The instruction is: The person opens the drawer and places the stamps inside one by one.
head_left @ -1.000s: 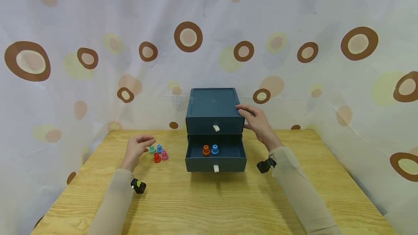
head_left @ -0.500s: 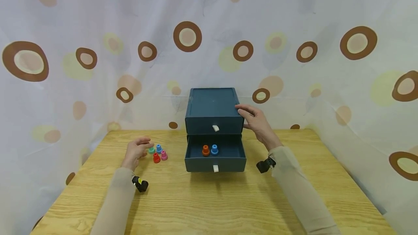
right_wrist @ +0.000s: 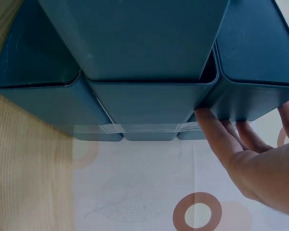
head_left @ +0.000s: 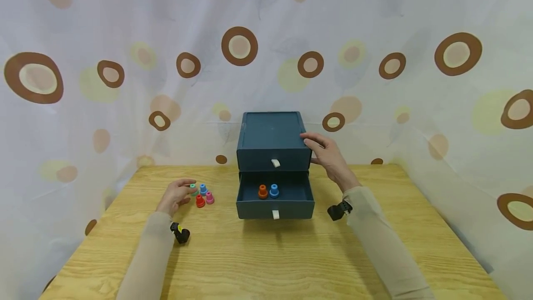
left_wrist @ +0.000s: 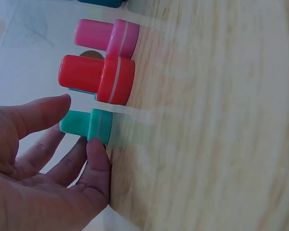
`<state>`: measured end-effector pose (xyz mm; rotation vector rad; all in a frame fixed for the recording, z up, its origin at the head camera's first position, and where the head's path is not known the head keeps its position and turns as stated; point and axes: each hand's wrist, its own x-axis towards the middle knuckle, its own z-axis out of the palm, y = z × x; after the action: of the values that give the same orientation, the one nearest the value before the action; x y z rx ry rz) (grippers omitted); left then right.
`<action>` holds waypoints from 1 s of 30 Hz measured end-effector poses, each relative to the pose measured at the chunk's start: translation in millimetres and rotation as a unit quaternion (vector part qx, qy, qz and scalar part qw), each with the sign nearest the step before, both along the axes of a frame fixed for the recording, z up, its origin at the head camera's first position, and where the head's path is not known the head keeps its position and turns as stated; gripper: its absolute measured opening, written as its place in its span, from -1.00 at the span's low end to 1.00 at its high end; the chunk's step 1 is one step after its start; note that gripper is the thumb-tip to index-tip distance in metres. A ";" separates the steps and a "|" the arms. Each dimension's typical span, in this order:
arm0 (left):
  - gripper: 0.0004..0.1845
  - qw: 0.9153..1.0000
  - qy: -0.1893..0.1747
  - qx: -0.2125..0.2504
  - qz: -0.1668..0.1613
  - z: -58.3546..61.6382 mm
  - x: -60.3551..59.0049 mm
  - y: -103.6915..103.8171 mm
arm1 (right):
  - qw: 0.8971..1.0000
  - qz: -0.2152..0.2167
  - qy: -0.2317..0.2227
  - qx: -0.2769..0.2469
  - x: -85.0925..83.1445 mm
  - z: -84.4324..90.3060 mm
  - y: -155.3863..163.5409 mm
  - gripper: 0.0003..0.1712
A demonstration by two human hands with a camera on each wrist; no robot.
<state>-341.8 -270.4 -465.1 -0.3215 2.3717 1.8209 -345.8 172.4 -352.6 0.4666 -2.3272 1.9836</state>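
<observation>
Moved: left hand lower than a second ago, now down at the green peg; right hand unchanged.
Left hand: thumb and fingertips closing on the green peg's sides, pinch just made.
Green peg: upright on the table, left of the drawer box, beside red peg, pink peg, blue peg.
Open lower drawer: orange peg, second blue peg inside.
Right hand: fingers straight, pressed against the drawer box right side.
</observation>
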 end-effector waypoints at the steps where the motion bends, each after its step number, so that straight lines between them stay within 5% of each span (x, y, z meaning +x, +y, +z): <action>1: -0.48 1.000 -0.004 0.001 0.001 -0.1 0.0 0.4 | 1.000 0.000 0.001 0.001 0.0 -0.1 0.0 -0.49; 30: -0.54 1.000 0.001 0.002 0.014 0.0 -1.4 -1.0 | 1.000 -0.001 -0.001 0.000 -0.7 -0.7 0.7 -0.49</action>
<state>-343.2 -271.4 -465.1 -0.3537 2.3767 1.8397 -346.5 173.2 -353.3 0.4625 -2.3282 1.9831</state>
